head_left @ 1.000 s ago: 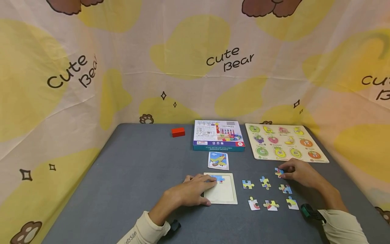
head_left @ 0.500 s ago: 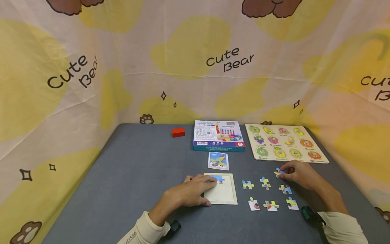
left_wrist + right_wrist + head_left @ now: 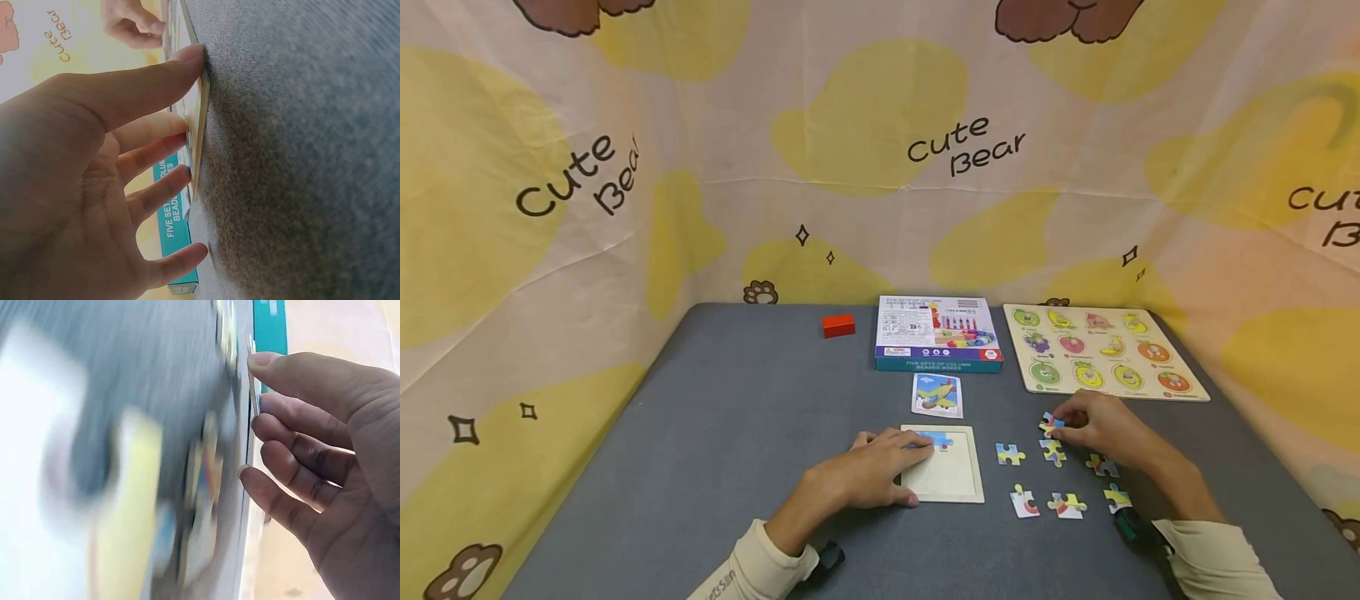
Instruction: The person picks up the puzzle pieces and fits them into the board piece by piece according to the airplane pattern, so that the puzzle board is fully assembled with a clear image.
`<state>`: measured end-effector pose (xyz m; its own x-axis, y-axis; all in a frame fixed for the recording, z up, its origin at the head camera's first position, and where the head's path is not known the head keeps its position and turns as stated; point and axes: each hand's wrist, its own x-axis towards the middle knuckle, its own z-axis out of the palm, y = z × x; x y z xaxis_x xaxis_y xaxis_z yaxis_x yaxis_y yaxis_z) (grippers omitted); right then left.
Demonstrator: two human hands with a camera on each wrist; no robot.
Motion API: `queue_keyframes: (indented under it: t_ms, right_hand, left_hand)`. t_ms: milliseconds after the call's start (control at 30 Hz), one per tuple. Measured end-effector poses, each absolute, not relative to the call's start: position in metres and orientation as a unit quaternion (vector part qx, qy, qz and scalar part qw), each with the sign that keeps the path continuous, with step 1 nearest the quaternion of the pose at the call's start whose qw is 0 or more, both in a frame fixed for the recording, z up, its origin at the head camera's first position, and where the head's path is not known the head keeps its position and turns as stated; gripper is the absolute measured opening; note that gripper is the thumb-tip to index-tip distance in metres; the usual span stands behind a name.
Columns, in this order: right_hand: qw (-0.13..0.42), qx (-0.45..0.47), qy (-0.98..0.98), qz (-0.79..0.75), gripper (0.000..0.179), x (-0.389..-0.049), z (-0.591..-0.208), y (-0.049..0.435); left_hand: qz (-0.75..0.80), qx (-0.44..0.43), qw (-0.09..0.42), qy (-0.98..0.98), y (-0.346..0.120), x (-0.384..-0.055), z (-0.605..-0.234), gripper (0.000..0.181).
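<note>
My right hand [image 3: 1112,429] pinches a jigsaw piece [image 3: 1049,424] between thumb and fingertips, just above another piece [image 3: 1053,453]. In the right wrist view that held piece [image 3: 253,384] appears edge-on, apart from the table. My left hand [image 3: 880,471] rests on the left side of a pale wooden puzzle tray [image 3: 951,483], its fingers fairly straight and its thumb on the near edge. A blue piece [image 3: 943,437] lies in the tray's upper left, partly under the fingers. Beyond the tray lies an airplane picture card [image 3: 937,396].
Several loose pieces, including a corner piece [image 3: 1024,502], lie right of the tray. At the back stand a boxed bead set [image 3: 938,333], a fruit puzzle board [image 3: 1105,350] and a red block [image 3: 838,326]. A printed cloth [image 3: 865,167] encloses the grey table [image 3: 730,433].
My right hand has lifted the pinched piece from the top right of the loose pieces and moved it left. My left hand and the tray have stayed put.
</note>
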<state>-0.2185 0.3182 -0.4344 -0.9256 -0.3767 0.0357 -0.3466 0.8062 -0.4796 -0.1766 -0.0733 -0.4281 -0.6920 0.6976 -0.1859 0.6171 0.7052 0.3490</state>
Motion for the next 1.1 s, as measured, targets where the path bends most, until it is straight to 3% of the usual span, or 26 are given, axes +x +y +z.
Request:
queue_keyframes:
  t_ms: [633, 1100]
  right_hand:
    - [0.061, -0.286, 0.932, -0.216, 0.018, -0.22, -0.423, 0.222]
    - [0.07, -0.319, 0.926, -0.191, 0.022, -0.22, -0.429, 0.196]
  left_hand:
    - [0.129, 0.358, 0.158, 0.911, -0.072, -0.178, -0.428, 0.071]
    - [0.133, 0.361, 0.16, 0.909, -0.073, -0.178, -0.427, 0.07]
